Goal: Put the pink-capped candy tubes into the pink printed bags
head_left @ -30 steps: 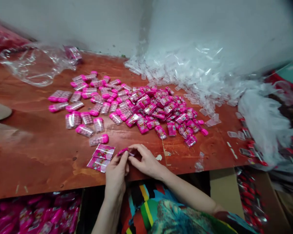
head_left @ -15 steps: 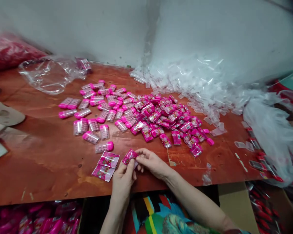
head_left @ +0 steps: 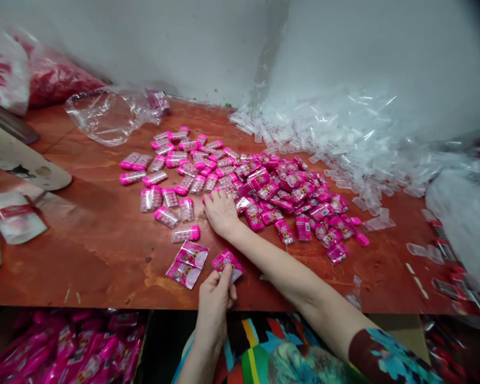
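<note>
the left hand [head_left: 214, 294] pinched a pink wrapper [head_left: 221, 258] near the front of the table [head_left: 104, 261]. beyond it, the right hand [head_left: 221, 214] was nearer the pink-capped containers [head_left: 210, 182], whose long axes varied; whether it gripped one, i couldn't tell.

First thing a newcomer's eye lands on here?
Probably the bright pink wrapped packs piled mid-table, with pink-capped containers spread to their left. Next, the big heap of clear plastic pieces by the wall, back right. At the front, the left hand holds a printed pink wrapper, while the right hand is among the containers.
</note>
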`<action>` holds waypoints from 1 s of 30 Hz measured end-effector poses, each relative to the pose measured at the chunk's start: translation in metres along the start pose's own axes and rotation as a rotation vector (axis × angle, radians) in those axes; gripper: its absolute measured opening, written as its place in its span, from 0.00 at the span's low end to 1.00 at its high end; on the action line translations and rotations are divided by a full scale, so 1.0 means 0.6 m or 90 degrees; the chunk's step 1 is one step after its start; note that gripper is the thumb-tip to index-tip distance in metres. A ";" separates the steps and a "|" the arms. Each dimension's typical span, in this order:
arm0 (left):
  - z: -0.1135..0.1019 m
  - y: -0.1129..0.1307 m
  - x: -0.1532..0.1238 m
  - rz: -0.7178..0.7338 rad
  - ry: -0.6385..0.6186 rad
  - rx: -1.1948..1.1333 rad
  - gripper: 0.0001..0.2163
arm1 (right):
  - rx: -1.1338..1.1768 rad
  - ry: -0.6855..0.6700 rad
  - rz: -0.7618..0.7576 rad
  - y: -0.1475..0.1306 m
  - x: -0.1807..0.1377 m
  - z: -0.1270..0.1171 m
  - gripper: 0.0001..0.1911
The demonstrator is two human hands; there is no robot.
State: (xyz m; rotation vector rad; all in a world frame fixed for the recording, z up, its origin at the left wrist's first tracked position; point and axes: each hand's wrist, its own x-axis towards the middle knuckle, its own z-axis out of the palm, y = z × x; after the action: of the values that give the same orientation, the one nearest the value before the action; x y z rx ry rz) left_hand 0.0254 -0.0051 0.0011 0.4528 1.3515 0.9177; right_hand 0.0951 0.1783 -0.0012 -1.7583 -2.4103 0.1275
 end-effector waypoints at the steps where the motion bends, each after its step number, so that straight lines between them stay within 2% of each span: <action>1: -0.003 0.003 -0.003 0.000 -0.001 -0.008 0.29 | 0.004 -0.005 -0.010 0.001 -0.017 0.003 0.17; 4: -0.008 0.011 -0.010 0.012 -0.025 -0.020 0.26 | 0.096 0.001 -0.033 0.016 -0.084 0.010 0.17; 6: -0.010 0.014 -0.014 0.015 -0.035 -0.017 0.26 | 0.252 0.039 -0.005 0.035 -0.131 0.016 0.20; 10: -0.004 0.014 -0.013 0.033 -0.010 -0.046 0.25 | 0.699 0.106 0.211 0.077 -0.213 0.022 0.22; 13: 0.008 0.016 -0.010 0.044 -0.003 -0.088 0.24 | 0.986 0.057 0.332 0.095 -0.257 0.008 0.24; 16: 0.024 0.015 -0.009 0.011 -0.027 -0.121 0.23 | 1.156 -0.025 0.382 0.095 -0.287 -0.012 0.30; 21: 0.044 0.002 -0.010 -0.005 -0.053 -0.127 0.22 | 1.265 -0.111 0.416 0.076 -0.319 -0.018 0.33; 30: 0.047 -0.006 -0.015 -0.010 -0.041 -0.074 0.18 | 1.115 0.010 0.409 0.065 -0.339 -0.006 0.33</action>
State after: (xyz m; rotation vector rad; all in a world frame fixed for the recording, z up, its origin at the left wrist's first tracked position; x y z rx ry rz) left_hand 0.0535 -0.0079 0.0099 0.3798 1.2343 0.9555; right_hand 0.1927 -0.0031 -0.0193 -1.2529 -0.6922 1.5827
